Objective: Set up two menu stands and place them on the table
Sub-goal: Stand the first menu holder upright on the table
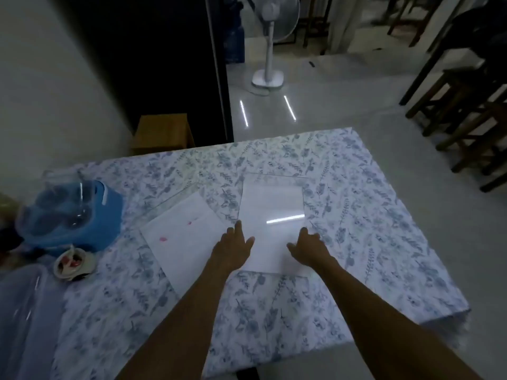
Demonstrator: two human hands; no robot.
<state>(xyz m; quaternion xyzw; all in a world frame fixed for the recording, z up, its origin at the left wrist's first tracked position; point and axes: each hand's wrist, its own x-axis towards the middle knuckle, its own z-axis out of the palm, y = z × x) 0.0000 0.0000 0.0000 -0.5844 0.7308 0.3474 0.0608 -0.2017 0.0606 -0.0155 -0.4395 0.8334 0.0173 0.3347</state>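
Clear acrylic catches a bright strip of ceiling light where the right menu stand (273, 207) lies flat near the middle of the table (370, 242), its white sheet showing through. The table wears a cloth printed with blue-grey leaves. Both of the person's hands reach over the near end of this stand. The left hand (234, 244) is over its near-left corner with fingers spread and pointing away, lying partly across the gap between the two stands. The right hand (308, 246) is over the stand's near-right side, fingers loosely opened and curled a little; neither hand pinches anything, and whether the palms actually press the acrylic cannot be told.

The left menu stand (183, 234) also lies flat, just beside the first and turned at an angle toward the table's left edge, with two small pink marks on its sheet. Its near-right part lies under the left forearm.

Along the left edge sit a blue container (90, 215) with a clear jug-like piece on it, a small white dish (72, 263) holding something red, and a translucent lid or box (27, 311) at the near-left corner. Beyond the far edge a white pedestal fan (270, 50) stands on the pale floor, and dark wooden stools (461, 105) cluster to the right.
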